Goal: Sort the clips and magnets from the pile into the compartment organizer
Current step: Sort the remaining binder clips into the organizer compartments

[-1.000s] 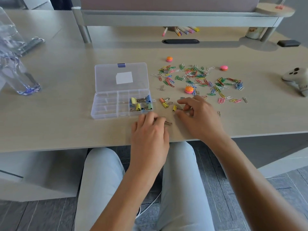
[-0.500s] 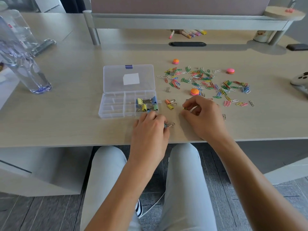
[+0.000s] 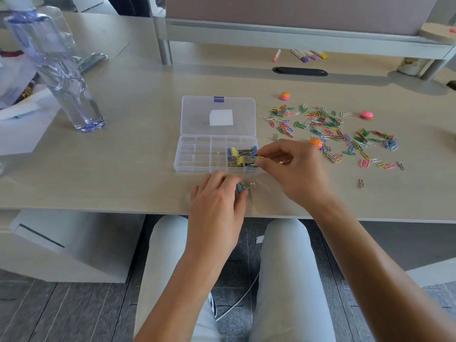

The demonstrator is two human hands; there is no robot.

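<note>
your right hand (image 3: 291, 166) pinches a yellow binder clip (image 3: 259, 157) over the organizer (image 3: 197, 154)'s right compartment, likely to drop it; your left hand (image 3: 217, 198) grips a blue clip (image 3: 240, 187) on the bench (image 3: 123, 144), probably next.

- Pale wood table (image 3: 138, 149).
- On it: an open clear organizer (image 3: 197, 156), scattered coloured paper clips (image 3: 328, 129), three round magnets (image 3: 367, 115), a clear bottle (image 3: 61, 70), papers (image 3: 17, 134) at the left edge.

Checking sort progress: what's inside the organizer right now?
The organizer holds binder clips only in its right-hand compartments; the others look bare. The right hand covers that corner's edge.
</note>
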